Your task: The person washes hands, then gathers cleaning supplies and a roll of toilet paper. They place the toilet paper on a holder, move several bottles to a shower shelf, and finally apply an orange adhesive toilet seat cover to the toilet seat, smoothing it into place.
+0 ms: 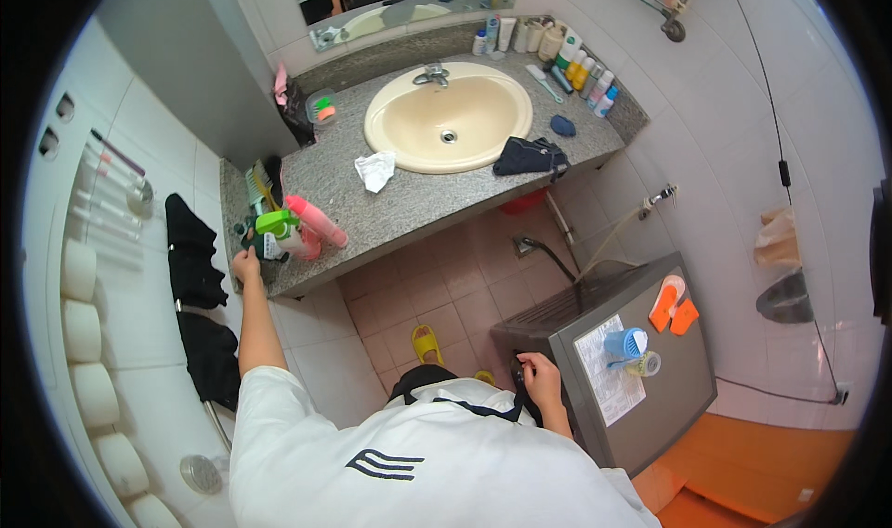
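At the left end of a granite counter (334,180), my left hand (247,266) touches a dark green bottle (268,247); whether its fingers close around it cannot be told. Beside that bottle stand a spray bottle with a green head (277,222) and a pink bottle (317,221). Brushes (258,185) lie just behind them. My right hand (538,375) is low, near the side of a grey washing machine (669,389), by a black strap and a small dark object; its grip is unclear. A white cloth (376,171) lies left of the cream sink (449,118).
Dark folded fabric (531,157) lies at the sink's right front rim. Bottles and tubes (575,65) line the counter's back right. A blue cup (626,343) and orange items (672,306) sit on the machine. Black cloths (198,298) hang on the left wall.
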Motion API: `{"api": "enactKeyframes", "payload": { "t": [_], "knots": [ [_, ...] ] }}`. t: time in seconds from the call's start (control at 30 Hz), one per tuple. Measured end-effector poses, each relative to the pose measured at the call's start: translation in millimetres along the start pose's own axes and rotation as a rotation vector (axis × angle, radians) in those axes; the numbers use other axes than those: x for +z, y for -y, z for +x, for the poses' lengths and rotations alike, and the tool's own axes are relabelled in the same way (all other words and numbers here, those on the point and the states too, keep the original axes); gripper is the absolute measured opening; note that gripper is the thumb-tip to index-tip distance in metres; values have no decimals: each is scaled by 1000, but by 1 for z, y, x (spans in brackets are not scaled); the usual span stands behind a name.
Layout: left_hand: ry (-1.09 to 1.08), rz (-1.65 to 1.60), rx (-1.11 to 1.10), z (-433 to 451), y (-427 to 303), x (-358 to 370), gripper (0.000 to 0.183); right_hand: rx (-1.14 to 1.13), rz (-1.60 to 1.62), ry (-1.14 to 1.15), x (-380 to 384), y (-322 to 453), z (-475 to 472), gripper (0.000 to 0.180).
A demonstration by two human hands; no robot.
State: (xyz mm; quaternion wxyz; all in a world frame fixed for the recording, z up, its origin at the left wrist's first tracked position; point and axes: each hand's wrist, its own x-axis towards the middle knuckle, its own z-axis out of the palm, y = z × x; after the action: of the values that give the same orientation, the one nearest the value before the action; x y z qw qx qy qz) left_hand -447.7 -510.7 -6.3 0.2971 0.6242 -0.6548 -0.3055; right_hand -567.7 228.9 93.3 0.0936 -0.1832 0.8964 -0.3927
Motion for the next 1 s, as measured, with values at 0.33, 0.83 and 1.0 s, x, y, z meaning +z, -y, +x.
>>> {"api": "enactKeyframes", "payload": {
  "t": [0.33,0.83,1.0],
  "knots": [
    [-463,249,202,-170,-26,-59,25,-37,29,-2,-15,-33,-28,20],
    [316,44,269,-573,16,-249,16,-174,407,576,-19,-27,-133,25],
    [543,-111,310,-634,22,-332,14,-465,431,826,-9,51,-149,63]
  ]
}}
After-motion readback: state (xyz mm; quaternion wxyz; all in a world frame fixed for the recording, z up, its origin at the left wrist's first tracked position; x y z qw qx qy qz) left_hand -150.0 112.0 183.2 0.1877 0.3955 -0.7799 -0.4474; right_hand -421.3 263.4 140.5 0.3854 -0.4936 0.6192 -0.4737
